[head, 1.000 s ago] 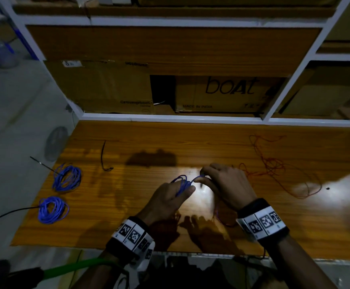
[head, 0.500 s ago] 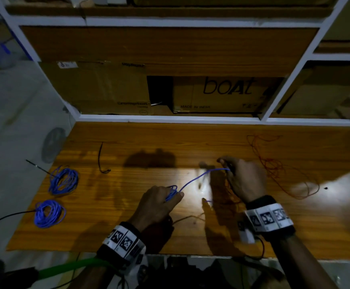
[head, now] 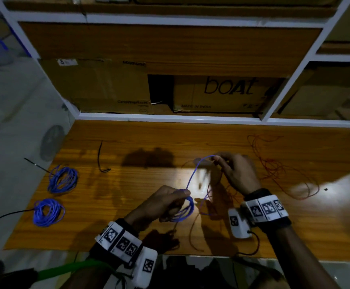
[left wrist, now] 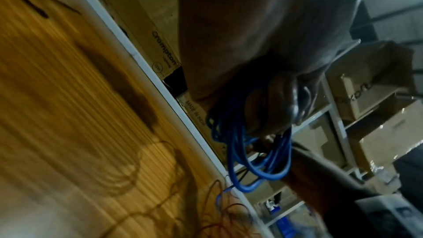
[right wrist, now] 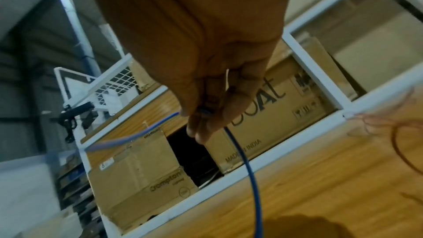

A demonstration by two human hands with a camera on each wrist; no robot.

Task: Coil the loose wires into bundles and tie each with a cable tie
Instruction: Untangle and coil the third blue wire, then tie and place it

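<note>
A storeroom or warehouse: white metal racking [head: 307, 65] holds cardboard cartons [head: 222, 94] behind a wooden bench [head: 253, 236].

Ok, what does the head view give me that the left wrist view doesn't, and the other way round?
Only the head view shows the two tied blue bundles at the table's left end, each with a black cable tie sticking out, the loose red wire on the right, and the right hand pinching the blue wire up off the table.

Only the left wrist view shows the loops of the blue coil close up, hanging round the left hand's fingers.

Both show the left hand gripping that coil, the wooden table, the spare cable tie and the Crompton box.
</note>
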